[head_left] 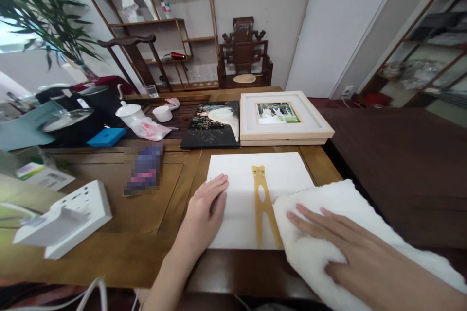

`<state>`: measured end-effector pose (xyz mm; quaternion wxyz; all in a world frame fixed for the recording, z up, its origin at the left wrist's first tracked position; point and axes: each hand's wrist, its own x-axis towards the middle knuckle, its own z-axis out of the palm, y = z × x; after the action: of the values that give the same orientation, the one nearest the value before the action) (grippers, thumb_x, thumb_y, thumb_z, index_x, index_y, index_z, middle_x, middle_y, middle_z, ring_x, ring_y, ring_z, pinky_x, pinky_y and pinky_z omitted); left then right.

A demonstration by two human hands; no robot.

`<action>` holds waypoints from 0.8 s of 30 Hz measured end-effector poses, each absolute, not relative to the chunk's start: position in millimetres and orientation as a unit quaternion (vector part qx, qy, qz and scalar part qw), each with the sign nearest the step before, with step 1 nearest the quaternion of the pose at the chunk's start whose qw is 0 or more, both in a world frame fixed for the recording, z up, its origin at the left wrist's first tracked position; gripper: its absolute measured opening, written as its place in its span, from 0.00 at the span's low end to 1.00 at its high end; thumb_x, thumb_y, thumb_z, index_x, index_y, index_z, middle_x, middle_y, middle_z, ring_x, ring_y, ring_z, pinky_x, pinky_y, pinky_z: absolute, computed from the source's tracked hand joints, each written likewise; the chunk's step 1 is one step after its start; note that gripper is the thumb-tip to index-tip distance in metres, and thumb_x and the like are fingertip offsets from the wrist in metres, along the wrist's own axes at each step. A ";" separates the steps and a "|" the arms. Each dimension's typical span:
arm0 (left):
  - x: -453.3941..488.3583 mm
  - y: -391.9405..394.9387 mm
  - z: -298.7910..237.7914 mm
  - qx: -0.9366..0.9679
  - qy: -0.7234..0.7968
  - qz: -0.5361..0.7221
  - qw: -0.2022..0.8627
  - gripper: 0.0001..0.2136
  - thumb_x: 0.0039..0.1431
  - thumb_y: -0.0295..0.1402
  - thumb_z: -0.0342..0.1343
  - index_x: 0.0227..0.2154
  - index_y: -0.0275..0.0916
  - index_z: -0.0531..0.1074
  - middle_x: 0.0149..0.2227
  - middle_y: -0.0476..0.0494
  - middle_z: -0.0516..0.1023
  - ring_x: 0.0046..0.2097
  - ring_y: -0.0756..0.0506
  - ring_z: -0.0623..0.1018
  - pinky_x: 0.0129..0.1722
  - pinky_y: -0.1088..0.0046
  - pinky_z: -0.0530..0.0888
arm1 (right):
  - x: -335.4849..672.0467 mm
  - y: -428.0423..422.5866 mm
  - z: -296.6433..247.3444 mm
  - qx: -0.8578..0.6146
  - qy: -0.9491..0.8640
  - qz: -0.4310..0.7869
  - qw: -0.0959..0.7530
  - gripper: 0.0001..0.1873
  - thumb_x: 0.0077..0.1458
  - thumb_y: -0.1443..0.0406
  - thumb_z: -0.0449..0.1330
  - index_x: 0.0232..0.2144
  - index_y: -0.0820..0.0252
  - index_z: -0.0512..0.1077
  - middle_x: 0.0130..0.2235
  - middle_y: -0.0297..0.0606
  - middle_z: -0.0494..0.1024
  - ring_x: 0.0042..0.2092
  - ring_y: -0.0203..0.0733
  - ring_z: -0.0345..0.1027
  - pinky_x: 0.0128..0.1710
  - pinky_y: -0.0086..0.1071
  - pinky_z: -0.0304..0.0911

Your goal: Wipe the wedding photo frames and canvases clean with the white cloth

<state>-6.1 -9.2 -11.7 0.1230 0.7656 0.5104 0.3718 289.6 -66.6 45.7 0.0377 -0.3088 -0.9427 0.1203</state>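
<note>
A white rectangular board (233, 214) lies on the wooden table in front of me, with a yellow cat-headed figure with long legs (259, 204) on its face. My left hand (206, 206) rests on the board's left edge, fingers stretched out and holding nothing. A fluffy white cloth (339, 199) covers the board's right side and hangs past the table edge. On top of it presses my right hand (339, 248), its fingers apart and the cloth bunched between thumb and fingers. The board's lower right corner is hidden under the cloth.
Behind the board lie a dark photo panel (215, 124) and a light wooden picture frame (288, 131). A white power strip (80, 214) with a cable, a blurred dark packet (144, 169), a blue box (106, 137) and a white teapot (129, 111) are at left.
</note>
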 end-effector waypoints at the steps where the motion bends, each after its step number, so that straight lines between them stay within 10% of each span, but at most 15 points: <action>1: -6.3 -8.8 -11.9 0.766 0.510 0.372 0.121 0.13 0.61 0.28 0.50 0.45 0.37 0.75 0.51 0.38 0.77 0.54 0.40 0.75 0.57 0.54 0.70 | 288.4 -65.0 46.8 -0.318 -0.940 0.121 0.033 0.18 0.32 0.73 0.55 0.30 0.56 0.73 0.66 0.42 0.53 0.64 0.64 0.45 0.58 0.58 0.53; 13: -6.7 -9.5 -9.0 0.765 0.521 0.358 0.124 0.13 0.61 0.28 0.49 0.45 0.36 0.75 0.50 0.37 0.77 0.54 0.40 0.75 0.55 0.53 0.71 | 252.1 54.1 31.8 -0.436 -0.892 0.042 0.113 0.17 0.53 0.69 0.50 0.43 0.69 0.72 0.54 0.57 0.70 0.60 0.62 0.55 0.54 0.52 0.57; 24: -5.9 -9.3 -10.3 0.766 0.517 0.362 0.123 0.13 0.61 0.28 0.49 0.45 0.35 0.75 0.51 0.37 0.77 0.54 0.40 0.75 0.56 0.53 0.70 | 272.3 -49.6 33.8 -0.338 -0.933 0.082 0.091 0.24 0.34 0.75 0.51 0.38 0.59 0.72 0.64 0.46 0.58 0.66 0.58 0.42 0.59 0.53 0.53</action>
<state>-5.9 -9.3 -10.3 0.1225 0.7657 0.5170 0.3624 272.3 -49.6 33.8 0.0906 -0.3384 -0.9330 0.0822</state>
